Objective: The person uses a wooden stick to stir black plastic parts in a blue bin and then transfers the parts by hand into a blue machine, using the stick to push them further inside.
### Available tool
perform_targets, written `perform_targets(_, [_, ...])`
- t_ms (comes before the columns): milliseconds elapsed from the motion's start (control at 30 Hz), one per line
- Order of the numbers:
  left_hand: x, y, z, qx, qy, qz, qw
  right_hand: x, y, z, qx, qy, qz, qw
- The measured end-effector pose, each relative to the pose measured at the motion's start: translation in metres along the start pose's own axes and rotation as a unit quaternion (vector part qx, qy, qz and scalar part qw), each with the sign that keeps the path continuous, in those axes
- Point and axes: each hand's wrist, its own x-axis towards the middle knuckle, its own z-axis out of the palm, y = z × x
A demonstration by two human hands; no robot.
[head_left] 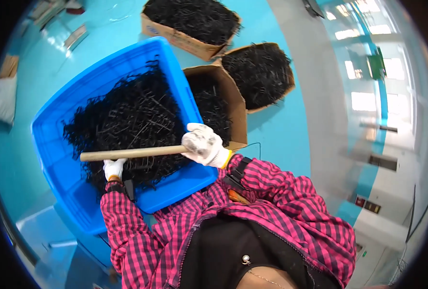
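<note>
Over tangled strips (139, 113) in the tub (182, 89), my right hand (203, 144) is gripping a round wooden rod (141, 153); left hand (113, 169) nearby, closure unclear.

Smooth wooden stick (134, 153), plastic tub (175, 191)

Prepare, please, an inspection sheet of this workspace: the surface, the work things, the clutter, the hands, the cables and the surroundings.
Surface: blue-green floor.
Work things: pale wooden stick above black strips heaped in a blue tub.
Clutter: three cardboard cartons with similar strips, beside and beyond the tub.
Right hand: gloved, closed around the stick's right end.
Left hand: gloved, at the stick near its left end; grip cannot be told.
Cables: thin dark line near the cartons; cable or strip, cannot tell.
Surroundings: pale sack at left, bright windows at right.
</note>
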Motion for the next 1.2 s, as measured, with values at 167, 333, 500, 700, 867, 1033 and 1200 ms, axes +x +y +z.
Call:
perform_targets(167, [0.057, -0.082, 0.002, -0.051, -0.006, 0.057, 0.997, 0.004, -0.006, 0.005, 0.027, 0.036, -0.057, 0.997])
perform_targets(333, [-0.007, -0.046, -0.019, -0.276, -0.049, 0.061, 0.958, 0.002, -0.003, 0.014, 0.110, 0.098, -0.045, 0.988])
perform_targets(500, [-0.084, 0.008, -0.056, -0.473, -0.102, 0.024, 0.875, -0.001, -0.004, 0.007, 0.058, 0.012, -0.038, 0.998])
perform_targets(700, [-0.148, 0.018, -0.089, -0.524, -0.032, 0.005, 0.851, -0.002, -0.008, 0.011, 0.061, 0.062, -0.055, 0.995])
perform_targets(867, [-0.173, 0.010, -0.118, -0.618, -0.061, -0.020, 0.784, -0.003, -0.007, 0.014, 0.087, 0.051, -0.043, 0.994])
perform_targets(1033, [-0.237, 0.018, -0.213, -0.722, -0.108, 0.121, 0.672, -0.005, -0.010, 0.006, 0.093, 0.044, -0.039, 0.994])
perform_targets(1200, [-0.272, 0.034, -0.268, -0.734, 0.029, 0.206, 0.646, -0.007, -0.002, 0.014, 0.111, 0.058, -0.032, 0.992])
